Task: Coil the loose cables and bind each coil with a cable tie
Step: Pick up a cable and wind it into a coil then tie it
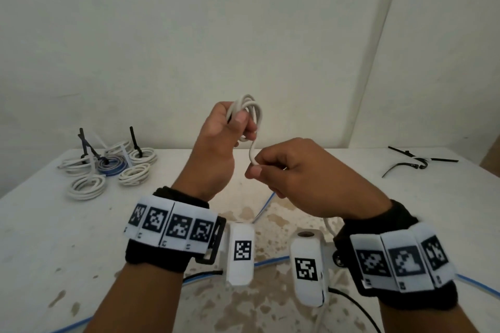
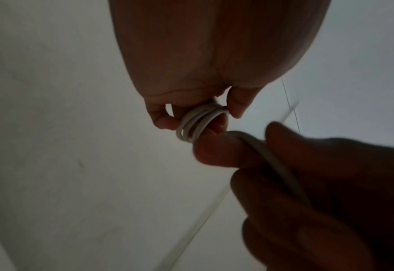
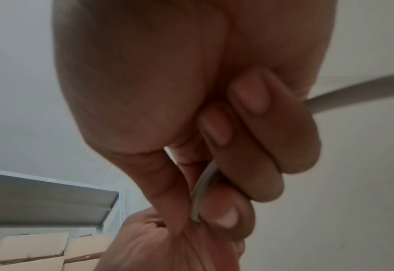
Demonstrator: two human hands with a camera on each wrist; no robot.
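Left hand [image 1: 216, 140] raised above the table [image 1: 351, 197], fingers curled round a small coil of white cable [image 1: 247, 111]. Right hand [image 1: 300, 170] just beside and below the coil, thumb and forefinger pinching the cable's loose tail. Finished tied coils [image 1: 108, 167] lie at the table's far left; spare black cable ties [image 1: 418, 162] at its far right.

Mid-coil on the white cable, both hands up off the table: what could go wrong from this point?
1. The left hand pinches the coil at one side only, so the loops could spring apart.
2. The right hand holds a kinked tail; the last wrap may sit unevenly.
3. The loose black cable ties lie far right on the table, so fetching one leaves the coil one-handed.
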